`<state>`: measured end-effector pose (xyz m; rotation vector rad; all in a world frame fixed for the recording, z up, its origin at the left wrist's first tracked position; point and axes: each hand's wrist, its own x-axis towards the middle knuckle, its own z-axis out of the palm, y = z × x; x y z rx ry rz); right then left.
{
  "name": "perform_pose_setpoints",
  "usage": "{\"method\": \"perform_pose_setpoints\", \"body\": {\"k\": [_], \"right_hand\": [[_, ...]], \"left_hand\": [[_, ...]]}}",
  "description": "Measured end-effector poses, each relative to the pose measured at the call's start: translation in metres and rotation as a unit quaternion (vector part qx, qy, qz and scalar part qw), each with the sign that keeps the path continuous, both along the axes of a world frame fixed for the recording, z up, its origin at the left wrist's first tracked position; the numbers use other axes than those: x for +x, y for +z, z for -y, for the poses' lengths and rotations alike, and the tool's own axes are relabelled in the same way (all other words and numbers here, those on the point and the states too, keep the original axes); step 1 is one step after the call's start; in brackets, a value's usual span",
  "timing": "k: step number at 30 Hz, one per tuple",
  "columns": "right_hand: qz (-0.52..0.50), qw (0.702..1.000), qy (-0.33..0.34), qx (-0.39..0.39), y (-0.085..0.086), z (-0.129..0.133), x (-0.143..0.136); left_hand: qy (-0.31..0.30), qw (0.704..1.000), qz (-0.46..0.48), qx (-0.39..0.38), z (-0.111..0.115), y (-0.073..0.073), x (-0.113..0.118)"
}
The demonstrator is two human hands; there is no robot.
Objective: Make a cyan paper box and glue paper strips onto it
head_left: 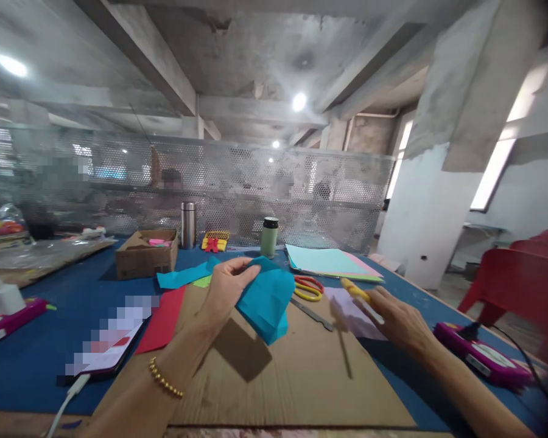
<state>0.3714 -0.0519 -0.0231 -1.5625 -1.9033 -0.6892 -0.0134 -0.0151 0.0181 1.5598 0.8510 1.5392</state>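
My left hand (232, 285) pinches a folded sheet of bright blue paper (268, 301) between thumb and fingers. The paper hangs above a brown cardboard sheet (237, 395), casting a shadow on it. My right hand (398, 313), blurred, is closed around a slim yellow object (356, 289) whose kind I cannot make out. Scissors with red and yellow handles (309, 288) lie on the cardboard just right of the blue paper. Beneath my right hand lies pale purple paper (347, 307). Red paper (167, 319) and a blue strip (182, 278) lie left of my left hand.
A phone (119, 340) with a white cable lies at left. Behind stand a cardboard box (147, 263), a steel flask (189, 225), a green bottle (269, 237) and stacked coloured paper (324, 260). Purple power strips (479, 356) flank the blue table. Red chairs (506, 286) stand at right.
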Motion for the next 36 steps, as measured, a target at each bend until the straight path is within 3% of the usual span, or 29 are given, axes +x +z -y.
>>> {"method": "perform_pose_setpoints", "body": {"k": [3,6,10,12,15,16,18,20,23,25,31,34,36], "right_hand": [[0.058,0.996,-0.038,-0.059,-0.017,-0.006,0.027],[0.053,0.994,-0.049,-0.086,-0.026,-0.009,0.047],[0.002,0.991,-0.004,-0.131,-0.013,0.001,0.056],[-0.020,0.992,0.001,-0.122,0.007,0.011,0.038],[-0.125,0.984,0.042,-0.119,0.041,0.028,-0.033],[-0.192,0.963,0.088,-0.167,0.050,0.032,-0.065],[-0.314,0.893,0.180,-0.268,0.063,0.035,-0.128],[-0.411,0.823,0.246,-0.305,0.067,0.031,-0.177],[-0.519,0.732,0.305,-0.320,0.063,0.017,-0.215],[-0.567,0.704,0.308,-0.296,0.060,0.009,-0.222],[-0.590,0.717,0.272,-0.254,0.057,-0.007,-0.222],[-0.583,0.733,0.257,-0.240,0.058,-0.017,-0.213],[-0.523,0.797,0.219,-0.208,0.057,-0.024,-0.204]], "left_hand": [[0.045,0.995,-0.044,0.076,-0.002,-0.001,0.002],[0.124,0.970,-0.104,0.183,0.000,-0.001,0.004],[0.242,0.902,-0.199,0.297,0.010,-0.001,0.003],[0.278,0.862,-0.245,0.347,0.016,-0.002,0.004],[0.298,0.803,-0.304,0.416,0.025,-0.004,0.005],[0.306,0.784,-0.318,0.436,0.027,-0.005,0.006],[0.325,0.749,-0.330,0.473,0.028,-0.007,0.006],[0.337,0.721,-0.329,0.508,0.028,-0.008,0.006],[0.342,0.694,-0.340,0.535,0.025,-0.010,0.004],[0.346,0.682,-0.356,0.537,0.023,-0.011,0.003],[0.352,0.667,-0.405,0.516,0.020,-0.016,0.010],[0.327,0.697,-0.405,0.493,0.018,-0.016,0.014],[0.280,0.743,-0.391,0.466,0.015,-0.014,0.013]]}}
